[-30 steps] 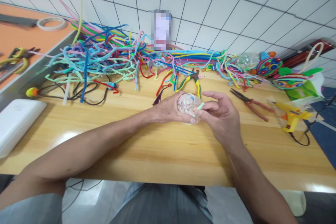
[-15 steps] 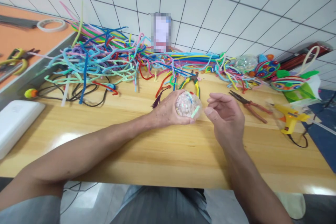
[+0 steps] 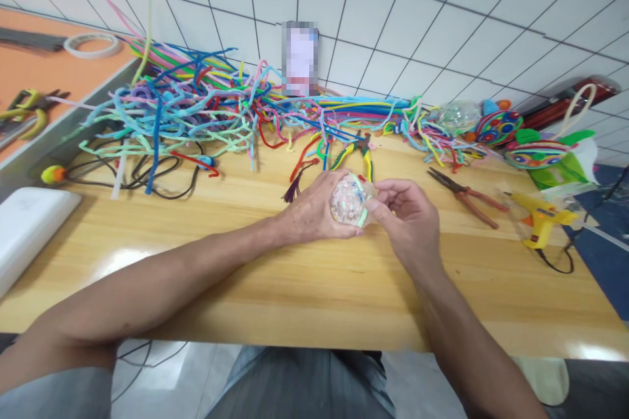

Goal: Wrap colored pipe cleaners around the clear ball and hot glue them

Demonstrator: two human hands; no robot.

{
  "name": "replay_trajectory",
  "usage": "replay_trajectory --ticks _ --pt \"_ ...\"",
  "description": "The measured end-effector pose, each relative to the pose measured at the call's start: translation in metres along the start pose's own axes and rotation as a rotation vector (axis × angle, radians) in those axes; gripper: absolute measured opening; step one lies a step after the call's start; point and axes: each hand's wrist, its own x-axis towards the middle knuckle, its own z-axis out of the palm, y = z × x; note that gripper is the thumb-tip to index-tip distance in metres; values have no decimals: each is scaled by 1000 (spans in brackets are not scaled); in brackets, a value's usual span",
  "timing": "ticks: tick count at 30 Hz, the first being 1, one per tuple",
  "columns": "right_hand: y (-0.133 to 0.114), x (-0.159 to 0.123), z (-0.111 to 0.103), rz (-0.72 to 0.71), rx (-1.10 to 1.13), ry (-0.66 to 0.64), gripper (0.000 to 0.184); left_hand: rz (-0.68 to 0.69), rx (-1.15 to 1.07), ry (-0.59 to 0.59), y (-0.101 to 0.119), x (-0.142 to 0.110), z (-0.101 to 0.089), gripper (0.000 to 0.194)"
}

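Note:
My left hand (image 3: pixel 314 206) is wrapped around the left side of a clear plastic ball (image 3: pixel 346 200), held above the table. Pale green strips, a blue bit and a red bit show on or inside it; I cannot tell which. At the ball's right edge, the thumb and fingers of my right hand (image 3: pixel 405 209) close in a pinch on it. Just behind the ball lie yellow-and-green handled pliers (image 3: pixel 364 147), their grips partly hidden. A dark purple tassel (image 3: pixel 291 191) rests to the left of them.
Tangled pipe cleaners (image 3: pixel 187 105) line the back. Long-nose pliers (image 3: pixel 464 196) and a yellow glue gun (image 3: pixel 543 219) lie right. Colourful fish-like crafts (image 3: pixel 535 154) and another clear ball (image 3: pixel 459 116) sit back right. A white box (image 3: pixel 34 229) and black cord (image 3: pixel 137 173) are left.
My right hand drew back from the ball, leaving a green strip at its front, then came left to touch the ball again. The left hand kept its hold while the ball turned slightly.

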Motion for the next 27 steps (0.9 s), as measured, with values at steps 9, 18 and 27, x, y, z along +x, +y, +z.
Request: replay_trajectory --ticks 9,18,27 --pt "5 -2 -4 -48 -27 -61 19 -5 27 -2 -1 -1 -2 98" --pt "-1 -5 -4 -323 -290 -63 10 1 69 34 -4 -2 1 99" --pt "-6 -12 2 -517 -528 9 22 6 106 102 -5 -2 3 94"
